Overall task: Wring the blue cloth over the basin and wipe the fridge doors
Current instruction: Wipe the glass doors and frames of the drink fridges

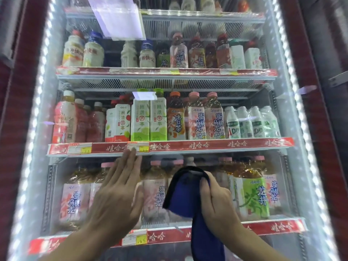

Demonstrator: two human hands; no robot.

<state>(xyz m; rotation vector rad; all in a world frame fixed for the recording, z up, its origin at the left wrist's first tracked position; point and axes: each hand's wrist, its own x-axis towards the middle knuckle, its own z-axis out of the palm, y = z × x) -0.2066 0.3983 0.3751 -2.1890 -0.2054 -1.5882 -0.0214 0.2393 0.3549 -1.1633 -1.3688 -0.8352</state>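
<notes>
The glass fridge door (207, 81) fills the view, with lit strips down both sides. My right hand (218, 202) grips the blue cloth (185, 196) against the lower part of the glass; the cloth's tail hangs down past my wrist. My left hand (116, 193) presses flat on the glass to the left of the cloth, fingers straight and pointing up. No basin is in view.
Behind the glass, several shelves carry drink bottles and cartons (158, 119) with red price strips (188, 146). A paper sheet (118, 17) hangs at the top. Dark red frames (11, 147) flank the door on both sides.
</notes>
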